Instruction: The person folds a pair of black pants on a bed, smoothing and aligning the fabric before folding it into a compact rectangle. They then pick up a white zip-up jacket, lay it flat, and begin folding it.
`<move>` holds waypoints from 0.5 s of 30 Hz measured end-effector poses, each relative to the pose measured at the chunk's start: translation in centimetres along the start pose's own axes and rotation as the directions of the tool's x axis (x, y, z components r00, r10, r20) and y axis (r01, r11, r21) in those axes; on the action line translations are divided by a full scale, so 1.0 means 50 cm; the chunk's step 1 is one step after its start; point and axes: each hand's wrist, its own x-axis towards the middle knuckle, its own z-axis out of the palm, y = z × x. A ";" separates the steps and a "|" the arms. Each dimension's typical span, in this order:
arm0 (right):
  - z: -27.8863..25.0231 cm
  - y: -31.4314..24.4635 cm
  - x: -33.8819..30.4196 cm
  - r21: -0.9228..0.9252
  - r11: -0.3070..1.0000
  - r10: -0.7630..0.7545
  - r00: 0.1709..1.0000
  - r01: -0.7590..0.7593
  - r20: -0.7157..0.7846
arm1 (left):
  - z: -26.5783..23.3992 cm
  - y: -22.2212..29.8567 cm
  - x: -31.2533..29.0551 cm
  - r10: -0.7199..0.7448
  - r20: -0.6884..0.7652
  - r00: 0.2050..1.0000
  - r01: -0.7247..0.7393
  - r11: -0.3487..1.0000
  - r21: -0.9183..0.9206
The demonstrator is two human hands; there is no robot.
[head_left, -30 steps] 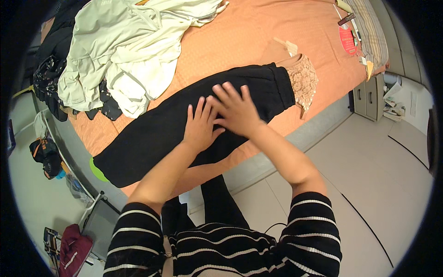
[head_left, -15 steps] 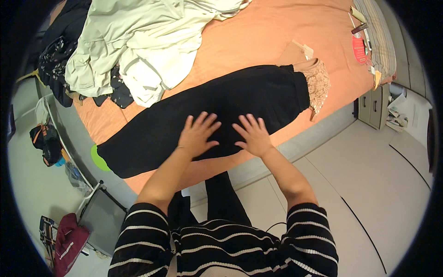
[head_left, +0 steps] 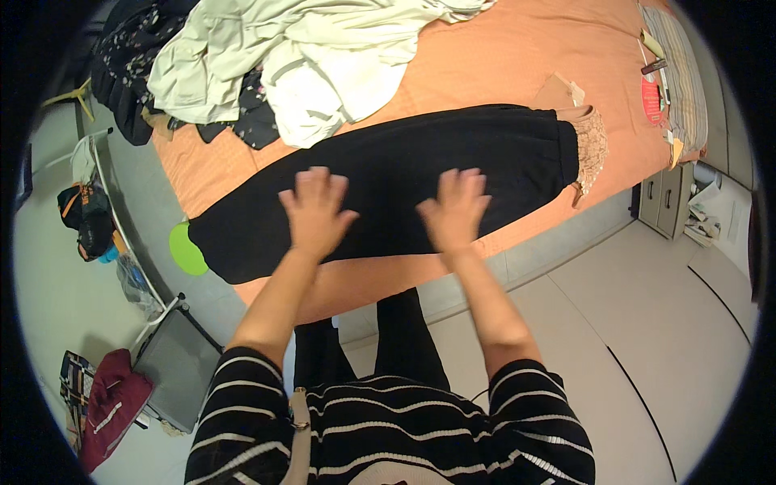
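A long black garment with a waistband [head_left: 388, 178], a skirt or folded trousers, lies flattened across the near side of the bed. Its waistband end points right, its narrower end left. Over its left half is my left hand [head_left: 318, 217], palm down with fingers spread. My right hand [head_left: 457, 212] is over the right half, likewise spread and slightly blurred. Neither hand grips anything; whether the palms press on the cloth I cannot tell. A beige lace piece [head_left: 592, 147] sticks out from under the waistband.
The orange-covered bed [head_left: 501, 69] carries a heap of cream clothing [head_left: 323, 73] and dark floral cloth [head_left: 133, 61] at far left. A striped pillow [head_left: 683, 73] and small items lie far right. Left of the bed are a green disc [head_left: 187, 249] and a grey box [head_left: 179, 368].
My hands have moved apart, the left one leftward and the right one rightward over the black garment. The view has shifted, so the bed sits higher and farther right.
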 end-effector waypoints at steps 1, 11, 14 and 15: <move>-0.002 -0.092 -0.041 -0.157 0.969 -0.165 0.974 0.190 0.157 | 0.030 0.013 0.002 0.175 0.000 0.985 -0.175 0.984 0.042; 0.034 -0.211 -0.067 0.210 0.653 -0.756 0.643 0.727 0.123 | 0.110 -0.368 -0.053 -0.077 -0.386 0.919 0.112 0.991 0.068; 0.029 -0.197 0.090 -0.215 0.873 -0.432 0.898 0.438 0.078 | 0.164 -0.522 -0.083 -0.433 -0.380 0.818 0.463 0.886 -0.012; 0.042 -0.196 0.127 -0.132 0.979 -0.147 0.987 0.154 0.064 | 0.183 -0.566 -0.089 -0.528 -0.384 0.757 0.543 0.836 -0.080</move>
